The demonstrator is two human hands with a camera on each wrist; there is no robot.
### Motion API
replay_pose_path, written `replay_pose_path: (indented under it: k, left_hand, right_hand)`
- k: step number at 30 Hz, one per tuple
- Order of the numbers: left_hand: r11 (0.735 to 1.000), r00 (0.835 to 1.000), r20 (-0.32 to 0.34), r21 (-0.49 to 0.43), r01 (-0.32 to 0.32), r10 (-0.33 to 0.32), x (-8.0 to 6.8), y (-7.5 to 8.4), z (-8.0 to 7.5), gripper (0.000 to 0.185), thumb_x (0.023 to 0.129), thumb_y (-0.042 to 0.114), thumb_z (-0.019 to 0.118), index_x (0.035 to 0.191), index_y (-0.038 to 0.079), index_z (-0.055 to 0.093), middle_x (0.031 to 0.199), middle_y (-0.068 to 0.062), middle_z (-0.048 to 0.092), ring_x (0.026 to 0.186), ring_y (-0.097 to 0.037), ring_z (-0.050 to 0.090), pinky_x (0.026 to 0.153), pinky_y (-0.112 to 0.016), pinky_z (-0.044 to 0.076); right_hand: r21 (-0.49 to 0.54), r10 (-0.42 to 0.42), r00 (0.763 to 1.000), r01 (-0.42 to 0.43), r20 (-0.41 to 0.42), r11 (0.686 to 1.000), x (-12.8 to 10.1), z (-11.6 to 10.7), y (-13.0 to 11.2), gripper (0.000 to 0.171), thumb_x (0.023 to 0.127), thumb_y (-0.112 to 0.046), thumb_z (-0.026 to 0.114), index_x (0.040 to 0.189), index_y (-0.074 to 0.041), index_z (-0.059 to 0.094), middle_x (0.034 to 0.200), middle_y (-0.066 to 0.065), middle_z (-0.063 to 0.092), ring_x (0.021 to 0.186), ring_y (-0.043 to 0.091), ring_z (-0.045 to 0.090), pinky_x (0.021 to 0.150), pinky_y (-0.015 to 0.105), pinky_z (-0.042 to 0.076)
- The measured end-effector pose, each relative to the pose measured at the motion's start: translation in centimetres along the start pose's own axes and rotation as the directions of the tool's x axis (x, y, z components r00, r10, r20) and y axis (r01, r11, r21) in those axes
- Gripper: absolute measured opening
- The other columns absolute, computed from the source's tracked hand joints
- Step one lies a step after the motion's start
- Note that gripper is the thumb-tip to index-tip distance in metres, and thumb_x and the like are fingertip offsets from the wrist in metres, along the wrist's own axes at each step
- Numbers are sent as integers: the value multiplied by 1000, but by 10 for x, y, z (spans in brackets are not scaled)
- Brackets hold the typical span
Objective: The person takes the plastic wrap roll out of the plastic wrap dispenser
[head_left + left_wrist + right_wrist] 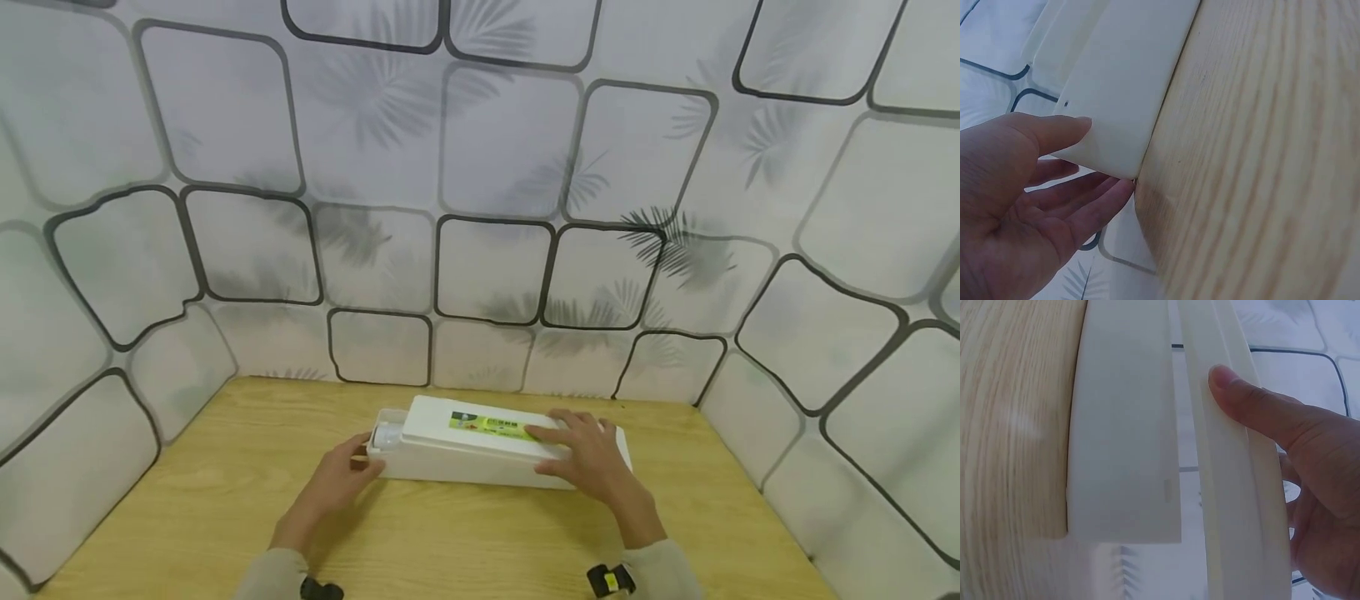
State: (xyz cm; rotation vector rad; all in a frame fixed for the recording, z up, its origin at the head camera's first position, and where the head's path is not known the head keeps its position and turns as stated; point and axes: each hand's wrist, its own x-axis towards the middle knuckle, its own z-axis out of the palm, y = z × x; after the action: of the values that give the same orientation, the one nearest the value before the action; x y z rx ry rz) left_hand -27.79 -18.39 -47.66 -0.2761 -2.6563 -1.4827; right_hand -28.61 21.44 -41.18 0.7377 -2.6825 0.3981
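A long white box (465,470) lies lengthwise on the table, its white lid (438,414) bearing a green and yellow label (487,423). The lid sits shifted to the right, baring the left end, where a pale roll (387,435) shows inside. My left hand (337,479) holds that end, thumb on the front face and fingers at the end wall (1100,165). With my right hand (596,458) I grip the lid near its right end, thumb on its near edge. In the right wrist view, a gap separates the lid (1238,487) from the box (1122,425).
The wooden table (480,533) extends in front of the box and to both sides. Patterned cloth walls (495,267) enclose it at the back, left and right.
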Motion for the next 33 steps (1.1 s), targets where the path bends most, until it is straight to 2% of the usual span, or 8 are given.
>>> replay_pose_path:
  k: [11, 20, 27, 33]
  left_hand:
    - [1000, 1000, 5, 17, 10, -10, -2, -1, 0, 52, 97, 11, 71, 142, -9, 53, 124, -29, 69, 104, -38, 73, 93, -49, 62]
    - [999, 999, 15, 22, 28, -28, -1, 2, -3, 59, 99, 12, 69, 149, -7, 45, 128, -29, 67, 107, -37, 72, 92, -49, 62]
    - [1000, 1000, 19, 24, 11, -11, -2, 6, -3, 57, 99, 11, 68, 148, -6, 47, 128, -31, 66, 107, -40, 72, 93, -51, 61]
    - [1000, 1000, 17, 17, 16, -17, -3, 6, -3, 57, 99, 11, 68, 148, -6, 47, 128, -31, 66, 107, -39, 72, 93, -50, 62]
  right_hand:
    - [6, 47, 999, -47, -15, 999, -6, -10, 13, 56, 81, -40, 84, 134, -32, 70, 145, 12, 62, 125, 46, 58, 101, 81, 37]
    - [6, 76, 997, -76, -29, 997, -10, -23, 26, 57, 81, -39, 85, 135, -30, 70, 143, 14, 62, 127, 48, 56, 100, 83, 35]
    - [-7, 92, 994, -93, -52, 996, -15, -33, 32, 57, 79, -42, 85, 132, -30, 72, 141, 17, 63, 125, 50, 58, 95, 82, 38]
    - [-6, 109, 993, -109, -56, 994, -18, -37, 38, 56, 80, -41, 85, 133, -28, 71, 142, 19, 62, 126, 49, 59, 96, 84, 36]
